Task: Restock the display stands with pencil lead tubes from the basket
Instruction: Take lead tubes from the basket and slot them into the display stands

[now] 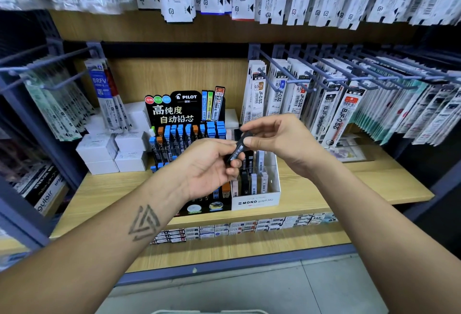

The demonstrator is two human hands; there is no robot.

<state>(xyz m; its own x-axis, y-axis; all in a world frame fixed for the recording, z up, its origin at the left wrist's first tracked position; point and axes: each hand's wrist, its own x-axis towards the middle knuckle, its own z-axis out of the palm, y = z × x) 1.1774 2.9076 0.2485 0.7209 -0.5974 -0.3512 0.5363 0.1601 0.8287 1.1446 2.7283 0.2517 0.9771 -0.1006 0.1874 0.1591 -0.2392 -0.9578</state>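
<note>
One black lead tube [239, 148] is being held slantwise in the air just above the white MONO stand [257, 200]. The right hand [279, 139] is pinching its upper end between thumb and forefinger, while the left hand [209, 166] is curling its fingers round the lower end, where a white barcode label is showing.

Both hands are hanging directly over the MONO stand and are hiding most of its rear slots; in the front of it about six upright tubes are standing, black, white and pale pink. Touching the MONO stand on its left, the black PILOT stand [174, 111] is rising in tiers of tubes with blue and orange caps, too many and too covered by the left wrist to count. Left of that, six white boxes [113, 150] are sitting stacked on the wooden shelf [349, 189].

Behind and right of the MONO stand, refill packets [331, 106] are hanging on metal hooks. Below the stand's front, a row of price labels [237, 229] is running along the shelf edge.
</note>
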